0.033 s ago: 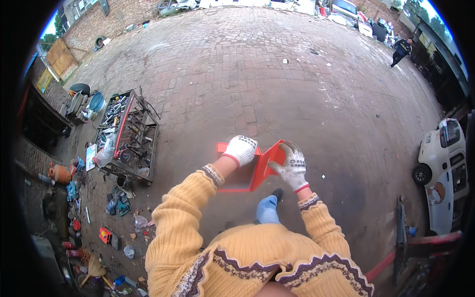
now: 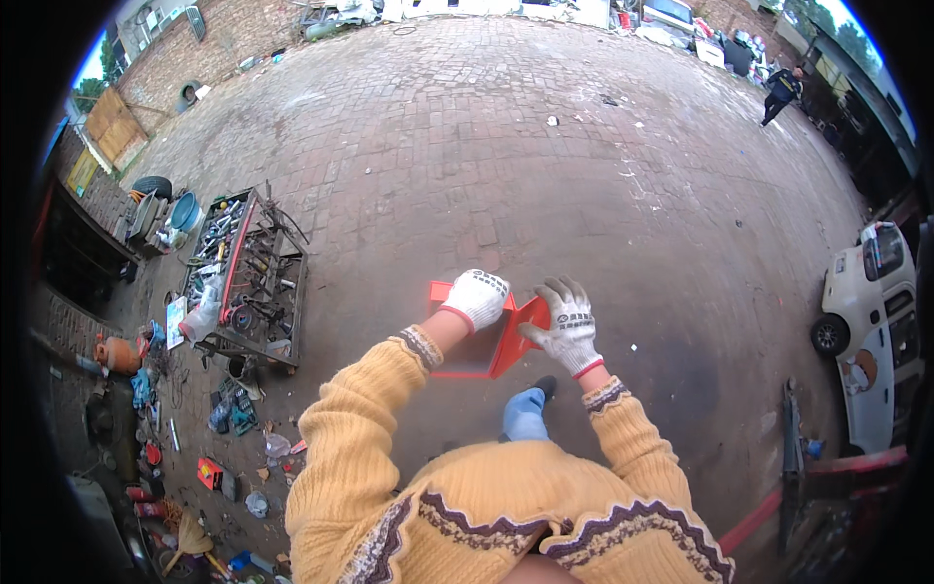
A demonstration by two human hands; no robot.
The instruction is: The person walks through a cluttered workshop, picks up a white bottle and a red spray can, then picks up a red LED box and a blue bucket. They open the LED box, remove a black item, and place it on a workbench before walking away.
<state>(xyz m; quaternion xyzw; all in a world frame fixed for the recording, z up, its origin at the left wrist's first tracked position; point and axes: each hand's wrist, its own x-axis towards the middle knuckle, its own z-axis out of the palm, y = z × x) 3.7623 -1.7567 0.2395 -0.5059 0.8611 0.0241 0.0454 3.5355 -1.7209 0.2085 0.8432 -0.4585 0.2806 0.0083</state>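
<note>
A bright orange-red angular frame (image 2: 505, 352) with a dark, see-through-looking middle and a folded side flap (image 2: 533, 313) is in front of me, above the ground. My left hand (image 2: 476, 297), in a white knit glove with a red cuff, is closed over its upper edge; the fingertips are hidden behind it. On the other side my right hand (image 2: 570, 326), gloved alike and dirtier, has its fingers stretched apart. Its thumb lies against the flap, while the fingers reach past the flap's upper corner. The frame's exact kind cannot be made out.
A metal tool cart (image 2: 238, 273) heaped with tools stands left. Below it are a red-and-black box (image 2: 210, 474), a broom (image 2: 193, 537) and an orange gas cylinder (image 2: 119, 352). A white van (image 2: 869, 341) and a red metal bar (image 2: 856, 467) are right. A person (image 2: 781, 95) walks far right.
My right hand's fingers have loosened from the flap's upper edge and spread. The flap's top corner sits lower and nearer the frame. The left hand keeps its hold; the view has shifted slightly.
</note>
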